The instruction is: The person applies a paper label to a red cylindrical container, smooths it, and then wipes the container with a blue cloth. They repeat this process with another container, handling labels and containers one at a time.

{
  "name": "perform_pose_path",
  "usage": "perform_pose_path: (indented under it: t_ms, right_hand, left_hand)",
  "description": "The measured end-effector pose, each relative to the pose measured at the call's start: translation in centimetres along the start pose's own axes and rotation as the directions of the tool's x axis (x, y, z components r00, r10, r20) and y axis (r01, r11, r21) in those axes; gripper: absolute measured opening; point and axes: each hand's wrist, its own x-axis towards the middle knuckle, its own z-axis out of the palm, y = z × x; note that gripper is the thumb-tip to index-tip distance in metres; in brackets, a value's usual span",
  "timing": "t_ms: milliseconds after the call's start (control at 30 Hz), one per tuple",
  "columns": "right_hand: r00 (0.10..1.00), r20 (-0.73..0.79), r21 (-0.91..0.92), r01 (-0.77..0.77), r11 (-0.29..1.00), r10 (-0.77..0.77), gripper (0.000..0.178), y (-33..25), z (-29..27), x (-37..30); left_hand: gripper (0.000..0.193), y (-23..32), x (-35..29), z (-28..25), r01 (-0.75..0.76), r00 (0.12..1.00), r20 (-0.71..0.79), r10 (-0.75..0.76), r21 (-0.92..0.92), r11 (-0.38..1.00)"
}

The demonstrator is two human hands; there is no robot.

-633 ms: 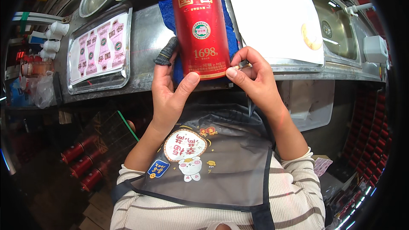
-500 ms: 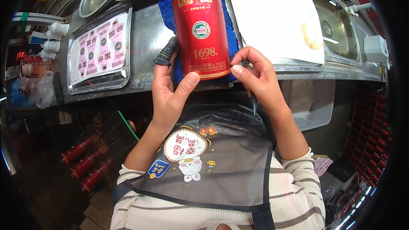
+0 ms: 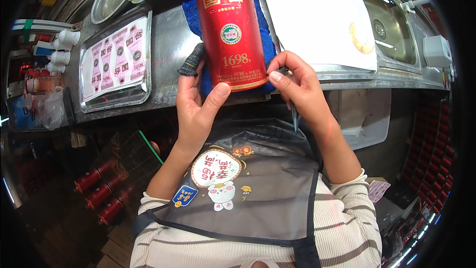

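Note:
A glossy red bottle (image 3: pixel 233 20) with gold print and a round green-and-white emblem lies over a blue cloth (image 3: pixel 193 17), its base toward me; its far end leaves the view. My left hand (image 3: pixel 196 104) grips it at the lower left, thumb on the front near the base. One left finger wears a dark knitted sleeve (image 3: pixel 191 62). At the base's lower right corner, my right hand (image 3: pixel 297 82) pinches with thumb and forefinger; whatever lies between them is too small to make out. A slim grey pointed tool (image 3: pixel 294 116), resembling tweezers, sticks out below that hand.
On the left, a metal tray (image 3: pixel 84 101) carries pink-and-white label sheets (image 3: pixel 114 57). A round metal bowl (image 3: pixel 111 0) stands behind it. White sheets (image 3: pixel 317 20) lie on the right, beside a metal sink (image 3: pixel 391 25). Red cylinders are stacked low at both sides.
The bottle has tilted slightly, its far end shifting left. My right hand has moved a little left along with its base. The left hand keeps its grip.

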Motion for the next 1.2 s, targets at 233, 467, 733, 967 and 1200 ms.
perform_pose_path:
  t_ms: [233, 467, 733, 967, 1200]
  right_hand:
    - [0.999, -0.055, -0.085, -0.001, 0.996, -0.003, 0.021, 0.0, 0.8, -0.2]
    - [0.997, -0.077, -0.114, 0.018, 0.993, -0.027, 0.025, -0.2, 1.8, -0.4]
    - [0.998, -0.062, -0.076, -0.015, 0.997, 0.01, 0.02, -0.8, 1.8, -0.9]
    - [0.999, -0.046, -0.113, -0.001, 0.994, -0.004, 0.024, -1.3, 2.3, -1.1]
    - [0.999, -0.051, -0.082, -0.016, 0.997, 0.012, 0.027, -1.1, 2.0, -1.1]
  left_hand:
    - [0.066, 0.2, 0.0, 0.2, -0.001, 1.0, 0.003, 0.001, -0.027, 1.0]
    - [0.063, -0.2, -0.3, -0.5, -0.009, 1.0, 0.029, 0.013, -0.127, 0.992]
    - [0.055, -0.4, -0.3, 0.0, 0.05, 0.997, -0.035, -0.066, -0.348, 0.936]
    - [0.057, -1.4, -0.7, -0.1, -0.012, 0.999, -0.052, 0.001, -0.214, 0.977]
    - [0.066, -0.8, -0.3, 0.3, -0.077, 0.995, -0.067, 0.069, -0.126, 0.989]
